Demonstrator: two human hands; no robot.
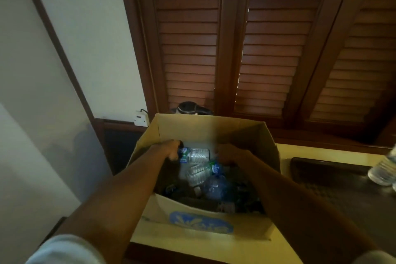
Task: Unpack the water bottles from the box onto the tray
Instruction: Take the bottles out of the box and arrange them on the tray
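Note:
An open cardboard box point(192, 130) stands on the pale table, with several clear water bottles lying inside. My left hand point(171, 149) reaches into the box at its left side and grips the capped end of one bottle point(196, 155) lying sideways. My right hand point(230, 154) is inside the box toward the right, fingers curled down among the bottles; what it holds is hidden. A second bottle point(201, 172) lies just below the first. The dark tray point(325, 169) sits to the right of the box, with a bottle point(383, 169) standing at its right edge.
A dark kettle point(189, 108) stands behind the box, near a wall socket point(141, 117). Wooden louvred shutters fill the wall behind. The table's front edge runs just below the box.

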